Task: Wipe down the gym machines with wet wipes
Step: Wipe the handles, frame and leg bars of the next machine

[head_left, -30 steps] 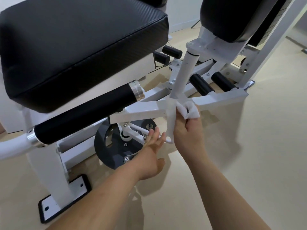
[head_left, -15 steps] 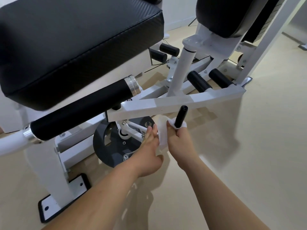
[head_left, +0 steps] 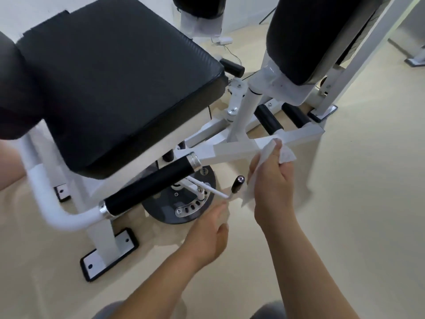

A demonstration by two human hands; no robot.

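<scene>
Wet wipe (head_left: 286, 155) lies against the white crossbar (head_left: 232, 150) over pale beige floor (head_left: 368, 203).

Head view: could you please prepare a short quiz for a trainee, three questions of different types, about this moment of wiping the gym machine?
1. True or false: the right hand grips the wet wipe.
2. Choose one: the seat pad is A) red, B) black, C) blue.
3. Fill in: the left hand, near the thin white lever, holds ____.
Key: 1 true; 2 B; 3 nothing.
</scene>
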